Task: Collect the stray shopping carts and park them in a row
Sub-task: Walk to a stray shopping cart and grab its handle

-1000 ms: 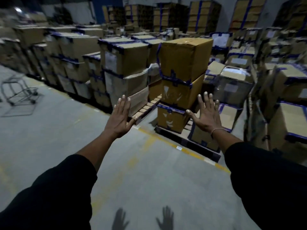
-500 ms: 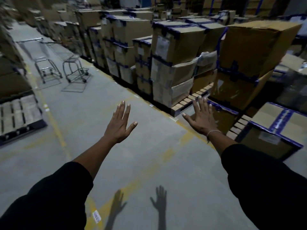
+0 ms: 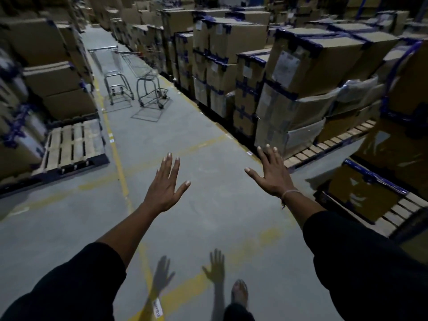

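Head view, left hand: my left hand [image 3: 165, 188] is stretched out over the floor [image 3: 208, 126] at about 11 o'clock from the lower middle of the picture, fingers [image 3: 169, 165] straight and spread, holding nothing.
Head view, right hand: my right hand [image 3: 273, 174] is out at about 1 o'clock, fingers straight and spread, holding nothing; a thin bracelet [image 3: 288, 194] sits on the wrist.
Head view, carts: I see two shopping carts far up the aisle at about 11 o'clock, well apart from both hands. The left cart [image 3: 115, 75] and the right cart [image 3: 148, 82] stand just beside each other; whether they touch I cannot tell.
Head view, boxes: stacked cardboard boxes [image 3: 301, 72] with blue tape line the aisle from 12 to 3 o'clock, and more boxes fill the 9 to 10 o'clock side.
Head view, pallet: a bare wooden pallet [image 3: 69, 147] lies at 9 o'clock, beside a yellow line [image 3: 118, 163] painted on the floor.
Head view, lower edge: shadows of both hands fall on the floor at 6 o'clock, next to one foot [image 3: 239, 293].
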Motion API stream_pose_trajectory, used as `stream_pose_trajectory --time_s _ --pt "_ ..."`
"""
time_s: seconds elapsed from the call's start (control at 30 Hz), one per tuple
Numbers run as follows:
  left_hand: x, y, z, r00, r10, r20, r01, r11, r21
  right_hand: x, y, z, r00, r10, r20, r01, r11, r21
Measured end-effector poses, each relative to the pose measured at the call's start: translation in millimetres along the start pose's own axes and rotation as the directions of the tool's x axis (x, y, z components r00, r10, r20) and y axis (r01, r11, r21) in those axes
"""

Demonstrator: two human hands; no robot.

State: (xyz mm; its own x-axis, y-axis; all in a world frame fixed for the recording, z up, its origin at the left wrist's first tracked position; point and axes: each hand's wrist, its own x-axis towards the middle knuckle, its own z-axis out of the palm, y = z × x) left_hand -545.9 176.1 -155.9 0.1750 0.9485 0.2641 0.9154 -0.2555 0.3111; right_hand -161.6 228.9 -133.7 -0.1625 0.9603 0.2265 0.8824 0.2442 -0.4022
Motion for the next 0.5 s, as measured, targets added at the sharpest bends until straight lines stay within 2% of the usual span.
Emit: stream_pose_trajectory --time_s 0.5 --pt "189.6 -158.1 0.5 0.976 -0.218 -0.024 0.218 0.976 0.026 306.1 -33.4 102.2 0.982 -0.114 0.154 0.099 0.99 0.102"
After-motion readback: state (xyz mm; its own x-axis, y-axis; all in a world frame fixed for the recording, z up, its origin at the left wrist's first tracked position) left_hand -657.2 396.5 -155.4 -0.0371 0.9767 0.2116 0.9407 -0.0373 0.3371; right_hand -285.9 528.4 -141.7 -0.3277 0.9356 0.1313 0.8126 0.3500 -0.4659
